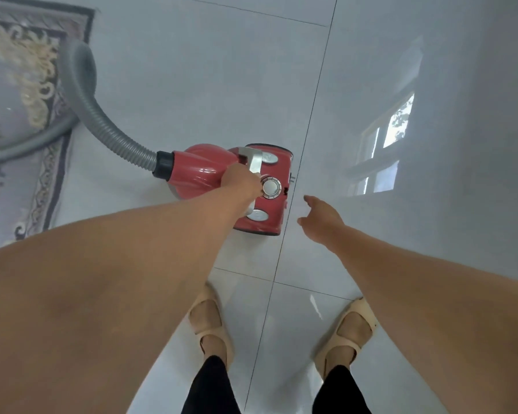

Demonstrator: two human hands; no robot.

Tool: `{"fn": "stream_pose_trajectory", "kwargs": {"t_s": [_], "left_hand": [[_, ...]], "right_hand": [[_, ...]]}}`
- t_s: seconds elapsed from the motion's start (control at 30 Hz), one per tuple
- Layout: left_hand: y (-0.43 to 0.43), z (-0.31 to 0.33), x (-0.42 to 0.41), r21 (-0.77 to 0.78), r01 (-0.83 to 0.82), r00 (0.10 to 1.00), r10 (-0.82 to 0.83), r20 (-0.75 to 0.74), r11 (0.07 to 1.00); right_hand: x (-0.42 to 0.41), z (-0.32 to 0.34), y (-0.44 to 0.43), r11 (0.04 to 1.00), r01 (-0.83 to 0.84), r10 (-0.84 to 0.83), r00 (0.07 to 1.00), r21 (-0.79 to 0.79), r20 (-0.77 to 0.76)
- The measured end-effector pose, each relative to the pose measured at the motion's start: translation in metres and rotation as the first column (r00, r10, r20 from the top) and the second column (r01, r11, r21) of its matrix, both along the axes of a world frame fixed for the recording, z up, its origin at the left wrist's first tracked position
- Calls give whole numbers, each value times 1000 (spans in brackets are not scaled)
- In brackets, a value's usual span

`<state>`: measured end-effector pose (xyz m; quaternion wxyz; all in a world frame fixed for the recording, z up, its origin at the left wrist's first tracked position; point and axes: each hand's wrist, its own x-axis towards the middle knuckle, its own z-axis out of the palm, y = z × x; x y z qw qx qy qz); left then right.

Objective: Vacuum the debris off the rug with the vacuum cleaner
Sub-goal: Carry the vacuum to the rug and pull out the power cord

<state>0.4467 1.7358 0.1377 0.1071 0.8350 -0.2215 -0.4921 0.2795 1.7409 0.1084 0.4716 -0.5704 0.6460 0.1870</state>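
From the head camera, you are looking straight down at a glossy white tiled floor (222, 70). The red vacuum cleaner (204, 171) sits on the tiles just ahead of your feet, lying crosswise with its hose end pointing left. It is off the rug and a short way to the right of it.

Your left hand (240, 182) reaches down onto the top of the machine. Its fingers are curled around the silver handle (255, 162), right beside the round silver dial (271, 187).

Your right hand (320, 218) holds nothing. It hovers over the floor just to the right of the vacuum's rear end, fingers loosely extended and pointing forward, and touches neither the machine nor the tiles.

The grey ribbed hose (102, 124) leaves the black collar at the vacuum's left end. It arches up and away, then loops back down across the rug and runs out of the left edge of the picture.

The rug (18, 85) fills the upper left corner, grey with a dark patterned border and a pale gold ornament. It is too blurred to make out any debris on it.

Lower down, your feet show in beige sandals (213, 327) below black trouser legs, one on each side of a tile joint. A window reflection (386, 144) shines on the floor at right.
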Motion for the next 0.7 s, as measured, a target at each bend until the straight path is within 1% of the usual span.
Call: {"fn": "stream_pose_trajectory", "kwargs": {"t_s": [0.03,0.2,0.3,0.37,0.4,0.5,0.6,0.7], "left_hand": [[2,2,4,-6,-3,1000,3,-26,1000],[12,-6,62,-14,-32,997,33,67,999],[22,-4,95,-11,0,991,2,132,1000],[28,-8,113,-28,-11,986,15,165,1000],[31,-10,123,-43,-41,984,47,173,998],[39,-12,138,-115,-71,979,91,180,991],[48,-13,142,-172,3,973,36,227,985],[53,-18,140,-172,59,957,-7,290,983]], "right_hand": [[5,0,0,1000,-3,3,1000,-1,4],[56,-7,6,998,-61,61,998,5,35],[85,-10,12,994,-113,113,993,8,45],[99,-12,15,989,-146,145,988,9,52],[108,-13,17,987,-161,161,985,7,55],[127,-16,19,984,-177,176,982,4,70],[144,-19,19,979,-203,203,976,-10,81],[156,-24,19,976,-214,216,973,-25,84]]}}
